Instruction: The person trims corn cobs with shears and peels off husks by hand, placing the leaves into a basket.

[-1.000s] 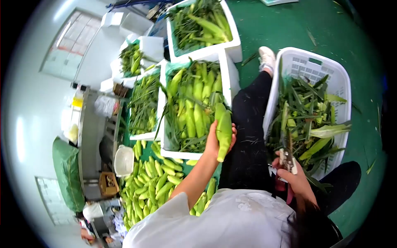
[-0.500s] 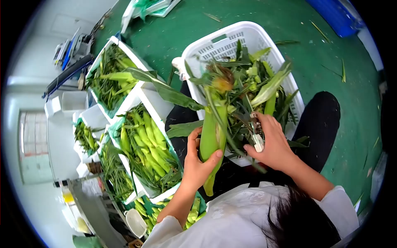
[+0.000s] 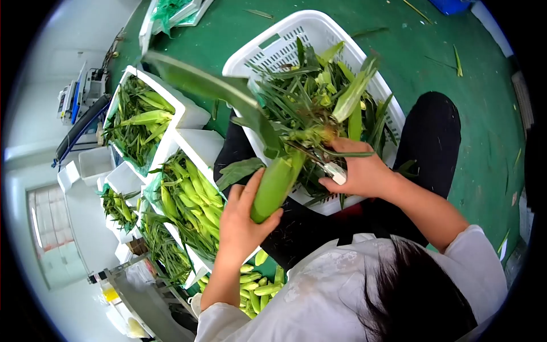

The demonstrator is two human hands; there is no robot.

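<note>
My left hand (image 3: 242,222) is wrapped round the lower part of a corn ear (image 3: 273,188) in its green husk, tilted with its silk end toward the basket. A long leaf (image 3: 208,80) sticks out from the ear toward the far left. My right hand (image 3: 364,171) grips pruning shears (image 3: 334,172) with a white handle, their blades at the silk end of the ear. Leaves partly hide the blades, so I cannot tell whether they are closed. Below both hands, cut leaves and husk tips (image 3: 302,97) fill much of a white plastic basket (image 3: 327,35).
To the left, white foam boxes (image 3: 196,147) hold husked ears (image 3: 191,191) and leafy ears (image 3: 145,111). More trimmed ears (image 3: 262,288) lie by my left side. My knee (image 3: 430,131) stands right of the basket. Leaf scraps (image 3: 457,61) are scattered on the green floor.
The ear has tilted over to the right at its silk end. My right hand has brought the shears up and left to that end. The whole view has shifted slightly.
</note>
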